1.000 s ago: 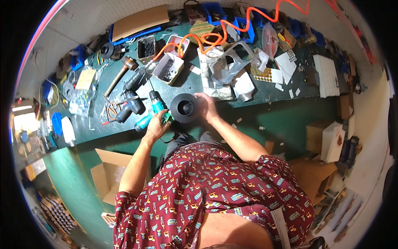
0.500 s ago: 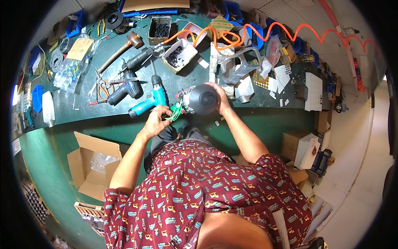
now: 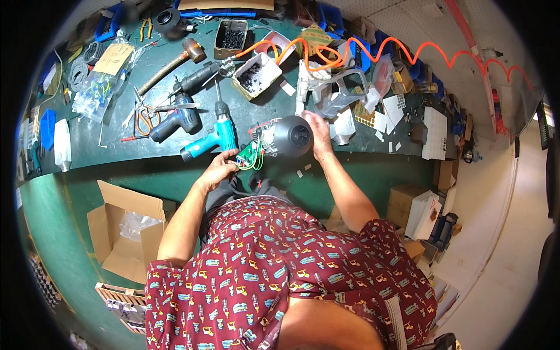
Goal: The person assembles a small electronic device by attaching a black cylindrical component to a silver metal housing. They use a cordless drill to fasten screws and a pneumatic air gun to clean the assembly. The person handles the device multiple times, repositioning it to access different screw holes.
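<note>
At the bench's front edge I have a motor (image 3: 266,140) with a round black fan housing (image 3: 293,136), its dark round opening facing up and right. My right hand (image 3: 318,134) is wrapped round the housing's right side. A small green circuit board (image 3: 251,155) with looping green wires hangs off the motor's left side. My left hand (image 3: 219,168) pinches the board's left edge between thumb and fingers. Just beyond that hand lies a turquoise power screwdriver (image 3: 213,140) with a long bit. A dark blue power driver (image 3: 178,121) is to its left.
Farther back on the bench are a hammer (image 3: 169,69), a box of black screws (image 3: 231,37), a white tray of small dark parts (image 3: 256,77) and a grey plastic frame (image 3: 341,96). An orange coiled hose (image 3: 373,53) spans above. An open cardboard box (image 3: 125,233) stands below left.
The motor and housing have turned, so the housing's opening tips more to the right and more of the board shows. My right hand has shifted slightly right around the housing.
</note>
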The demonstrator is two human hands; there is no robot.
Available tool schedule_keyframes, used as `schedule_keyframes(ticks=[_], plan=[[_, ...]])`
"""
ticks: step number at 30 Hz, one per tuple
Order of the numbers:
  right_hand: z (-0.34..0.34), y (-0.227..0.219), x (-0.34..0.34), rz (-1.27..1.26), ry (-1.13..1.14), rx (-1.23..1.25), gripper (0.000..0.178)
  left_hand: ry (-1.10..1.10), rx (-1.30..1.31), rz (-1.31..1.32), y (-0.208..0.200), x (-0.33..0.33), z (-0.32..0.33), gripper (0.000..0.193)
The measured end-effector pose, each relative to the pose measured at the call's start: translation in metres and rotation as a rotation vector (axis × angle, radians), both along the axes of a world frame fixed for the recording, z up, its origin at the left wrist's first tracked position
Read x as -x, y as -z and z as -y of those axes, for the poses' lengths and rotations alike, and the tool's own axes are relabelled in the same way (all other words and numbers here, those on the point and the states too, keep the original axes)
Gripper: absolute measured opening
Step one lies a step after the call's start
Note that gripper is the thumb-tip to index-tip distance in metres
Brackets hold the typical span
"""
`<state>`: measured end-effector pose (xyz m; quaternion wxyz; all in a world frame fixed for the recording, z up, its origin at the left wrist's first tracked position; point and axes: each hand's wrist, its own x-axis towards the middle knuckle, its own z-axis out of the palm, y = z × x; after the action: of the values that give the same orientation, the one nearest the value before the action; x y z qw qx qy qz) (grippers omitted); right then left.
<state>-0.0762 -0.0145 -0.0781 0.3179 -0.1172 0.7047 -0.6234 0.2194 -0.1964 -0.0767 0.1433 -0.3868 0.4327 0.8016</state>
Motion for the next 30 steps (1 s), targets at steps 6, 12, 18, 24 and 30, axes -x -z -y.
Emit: schedule_keyframes(ticks=[6,12,18,24,30], plan=[[0.011,-0.123,-0.021,-0.537,0.196,0.122,0.020,-0.197,-0.008,-0.003,-0.044,-0.009,0.010,0.048],[0.086,-0.150,-0.122,-0.444,-0.694,-0.013,0.019,-0.324,0.077,-0.065,-0.076,0.003,0.018,0.045],[0.114,-0.084,-0.115,-0.507,-0.886,-0.273,0.028,-0.308,0.218,-0.105,-0.098,0.013,0.010,0.046],[0.113,-0.054,-0.108,-0.122,-0.800,-0.201,0.028,-0.113,0.766,-0.199,-0.059,-0.008,0.005,0.073],[0.117,-0.061,-0.108,-0.073,-0.778,-0.165,0.022,-0.082,0.953,-0.431,-0.058,0.009,-0.002,0.068]])
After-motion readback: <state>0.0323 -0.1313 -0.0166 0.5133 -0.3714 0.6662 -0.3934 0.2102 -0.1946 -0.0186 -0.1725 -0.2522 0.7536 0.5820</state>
